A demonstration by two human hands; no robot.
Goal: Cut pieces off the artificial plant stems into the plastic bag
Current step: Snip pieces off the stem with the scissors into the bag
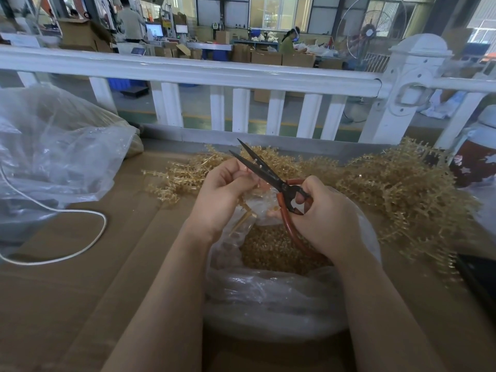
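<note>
My left hand grips a thin tan plant stem whose lower end sticks out below my palm, over the bag. Black scissors with reddish-brown handles are held in my right hand, with the blades parted and their points aimed up and to the left, beside my left fingertips. Under both hands stands an open clear plastic bag holding a layer of small golden cut pieces. A heap of golden artificial plant stems lies on the brown cardboard behind and to the right of the bag.
A large crumpled clear plastic bag sits at the left, with a white cord looping across the cardboard table. A white railing runs along the far edge. A dark red patterned container stands far right, a dark object at the right edge.
</note>
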